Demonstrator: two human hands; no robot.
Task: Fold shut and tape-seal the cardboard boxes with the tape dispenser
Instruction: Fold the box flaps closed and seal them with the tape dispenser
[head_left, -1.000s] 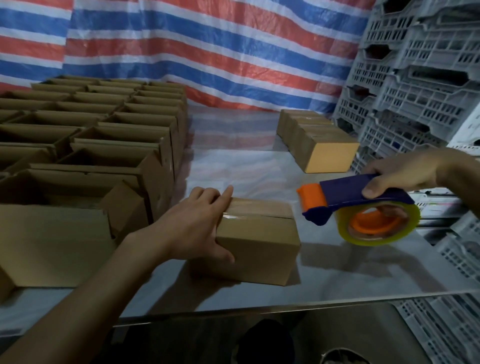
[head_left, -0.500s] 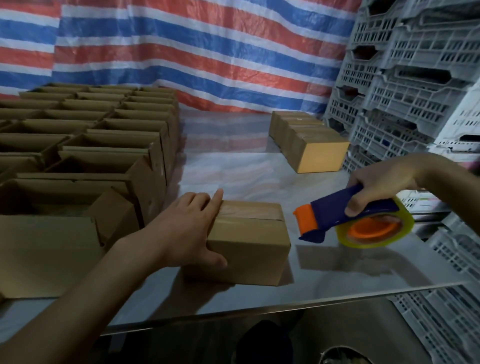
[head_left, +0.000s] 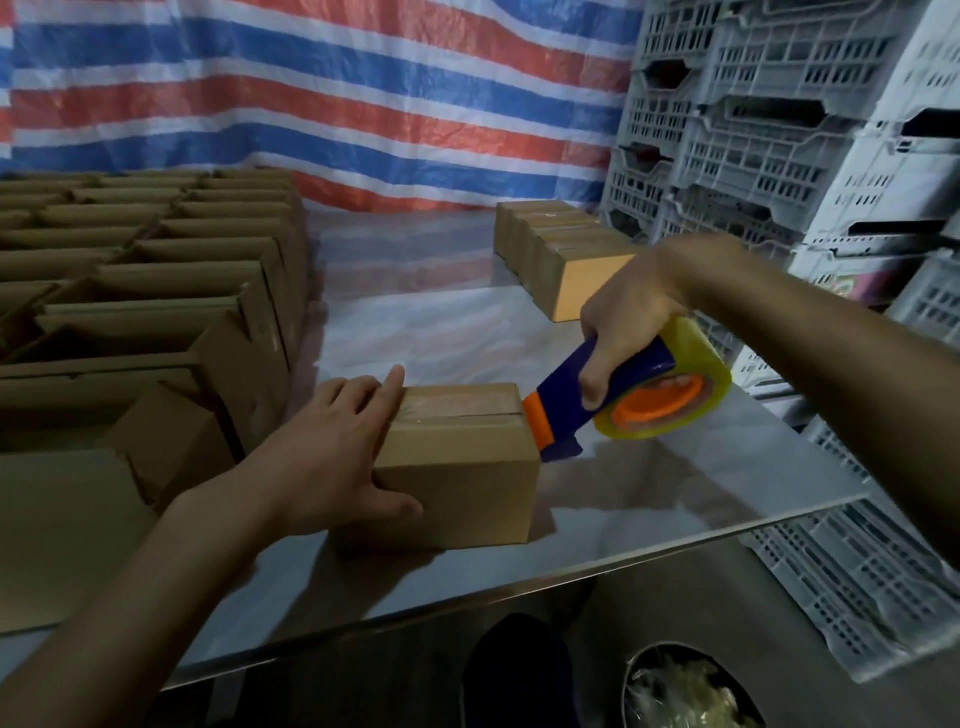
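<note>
A small closed cardboard box (head_left: 467, 478) sits near the front of the table, with clear tape along its top seam. My left hand (head_left: 332, 447) grips the box's left end, fingers over the top and thumb on the front face. My right hand (head_left: 623, 322) holds the blue and orange tape dispenser (head_left: 587, 400) with its yellowish tape roll (head_left: 691, 374). The dispenser's orange nose touches the box's upper right edge.
Several open cardboard boxes (head_left: 156, 291) fill the table's left side. A row of sealed boxes (head_left: 561, 249) stands at the back right. White plastic crates (head_left: 779, 130) are stacked on the right. The metal table edge (head_left: 675, 545) runs in front; a bin (head_left: 691, 686) sits below.
My right hand has brought the dispenser left and down from mid-air until its nose meets the box's right edge. My left hand has stayed on the box.
</note>
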